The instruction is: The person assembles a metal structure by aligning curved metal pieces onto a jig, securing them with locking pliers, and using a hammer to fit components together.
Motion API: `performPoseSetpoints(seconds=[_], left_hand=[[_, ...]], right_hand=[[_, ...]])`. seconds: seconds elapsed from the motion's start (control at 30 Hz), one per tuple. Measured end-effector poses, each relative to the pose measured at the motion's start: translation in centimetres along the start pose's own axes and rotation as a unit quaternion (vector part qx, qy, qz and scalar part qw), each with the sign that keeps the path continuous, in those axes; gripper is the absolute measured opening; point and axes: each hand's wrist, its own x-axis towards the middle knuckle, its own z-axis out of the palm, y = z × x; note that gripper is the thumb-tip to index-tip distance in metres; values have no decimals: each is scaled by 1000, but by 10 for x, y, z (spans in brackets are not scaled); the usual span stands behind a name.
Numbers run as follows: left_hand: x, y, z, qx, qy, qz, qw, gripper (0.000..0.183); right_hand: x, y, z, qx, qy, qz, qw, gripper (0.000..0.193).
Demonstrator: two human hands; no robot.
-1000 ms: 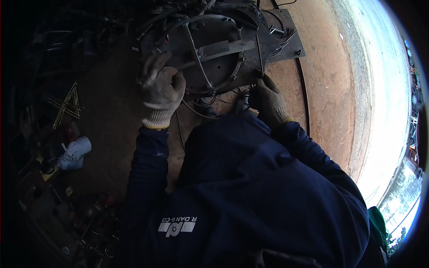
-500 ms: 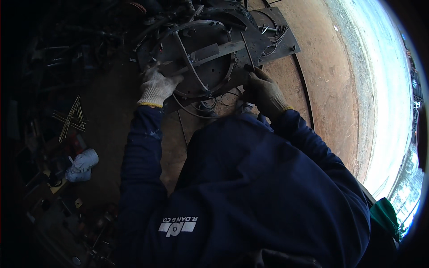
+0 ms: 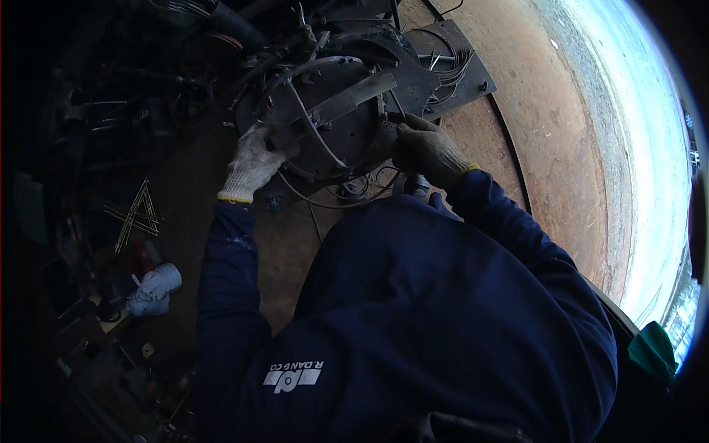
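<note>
A flat metal bar (image 3: 354, 98) lies slantwise over a round metal hoop (image 3: 314, 131) on a dark steel plate (image 3: 354, 144). My left hand (image 3: 253, 161), in a pale knitted glove, is closed around the bar's left end, which is in shadow. My right hand (image 3: 432, 151), in a darker-looking glove, grips a thin metal rod (image 3: 396, 103). The rod points up and away from me, its far end by the bar's right end. I cannot tell whether they touch. A narrow curved strip (image 3: 304, 111) crosses the hoop beneath the bar.
A bundle of thin rods (image 3: 452, 74) rests on the plate's far right part. Bent wire (image 3: 325, 201) hangs below the near edge. On the left floor are a triangle of yellowish rods (image 3: 138, 214) and a whitish bundle (image 3: 155, 288). Dark metal clutter fills the far left.
The bar's right end looks raised and shifted left. The rod in my right hand has swung and appears shorter, its far end now near the bar. The whole view has shifted slightly.
</note>
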Motion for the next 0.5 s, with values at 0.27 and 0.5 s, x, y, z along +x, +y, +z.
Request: performPoseSetpoints(seconds=[0.27, 0.5], left_hand=[[2, 6, -5, 9, -13, -11, 1000, 55], [2, 7, -10, -49, -39, -16, 998, 56]], right_hand=[[3, 0, -7, 38, -30, 4, 999, 43], [-3, -3, 2, 81, -32, -16, 996, 41]])
